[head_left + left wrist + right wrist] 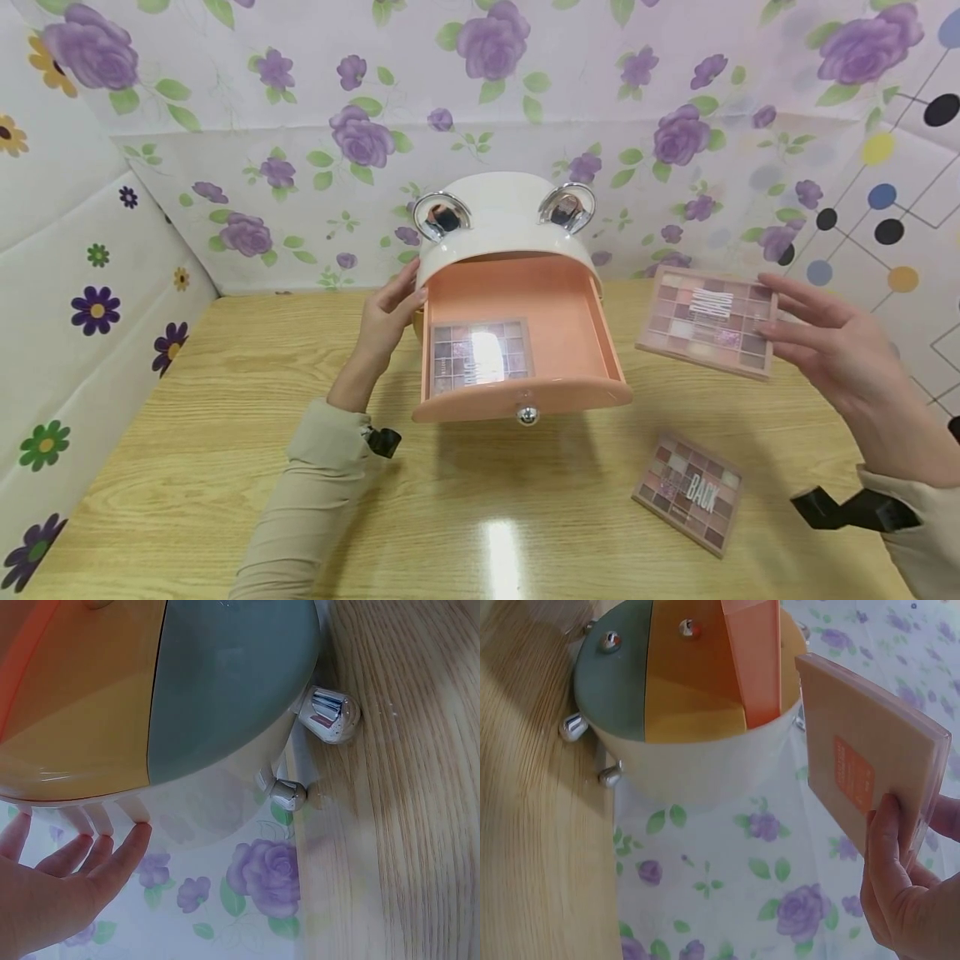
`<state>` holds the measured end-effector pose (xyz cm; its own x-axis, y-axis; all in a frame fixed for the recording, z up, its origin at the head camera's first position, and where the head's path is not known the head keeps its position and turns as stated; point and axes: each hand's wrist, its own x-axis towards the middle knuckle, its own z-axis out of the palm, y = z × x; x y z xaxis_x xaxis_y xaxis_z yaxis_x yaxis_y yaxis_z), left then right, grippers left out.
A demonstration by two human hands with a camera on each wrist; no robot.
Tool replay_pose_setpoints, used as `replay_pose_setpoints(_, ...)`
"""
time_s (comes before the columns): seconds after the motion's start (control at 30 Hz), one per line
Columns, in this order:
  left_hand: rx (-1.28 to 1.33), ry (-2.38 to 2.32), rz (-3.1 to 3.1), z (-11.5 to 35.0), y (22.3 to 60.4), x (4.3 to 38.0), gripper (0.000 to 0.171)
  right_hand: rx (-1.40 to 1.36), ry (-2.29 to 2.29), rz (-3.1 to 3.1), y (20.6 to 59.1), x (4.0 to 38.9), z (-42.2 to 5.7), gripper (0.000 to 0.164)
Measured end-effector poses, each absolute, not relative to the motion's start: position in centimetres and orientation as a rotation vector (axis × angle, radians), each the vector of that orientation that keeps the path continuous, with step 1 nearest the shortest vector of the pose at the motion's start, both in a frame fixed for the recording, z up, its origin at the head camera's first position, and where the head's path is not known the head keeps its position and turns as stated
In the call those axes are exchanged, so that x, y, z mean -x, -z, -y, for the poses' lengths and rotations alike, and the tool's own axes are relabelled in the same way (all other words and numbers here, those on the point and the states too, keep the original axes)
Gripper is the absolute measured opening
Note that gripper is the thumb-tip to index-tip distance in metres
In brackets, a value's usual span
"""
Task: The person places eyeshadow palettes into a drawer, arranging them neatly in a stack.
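Observation:
A white rounded cabinet [502, 208] with silver ears has its orange top drawer [555, 325] pulled out. Inside the drawer, at the left, lies an eyeshadow palette [480, 354]. My left hand [386, 317] rests its fingertips against the cabinet's left side, which the left wrist view shows with the fingers nearly straight. Between thumb and fingers my right hand [825, 333] pinches a second eyeshadow palette [708, 321] by its edge, raised to the right of the drawer. The right wrist view shows the back of this palette, with an orange label [853, 774].
A third eyeshadow palette [690, 492] lies on the wooden table [187, 467] at the front right. Below the orange drawer, the cabinet has a yellow drawer [694, 690] and a green drawer [611, 675], both pushed in. Silver feet [330, 716] support it. Flowered cloth [300, 192] hangs behind.

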<state>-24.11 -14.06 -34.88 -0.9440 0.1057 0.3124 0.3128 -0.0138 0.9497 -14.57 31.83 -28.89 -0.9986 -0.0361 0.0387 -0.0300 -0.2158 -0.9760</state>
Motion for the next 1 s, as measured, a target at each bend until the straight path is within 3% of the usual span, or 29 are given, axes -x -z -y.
replay_pose_setpoints(1.0, 0.472, 2.097, 2.091, 14.2, 35.1, 24.3, 0.052, 0.524, 2.357, -1.853, 26.9, 17.0, -23.5, 0.052)
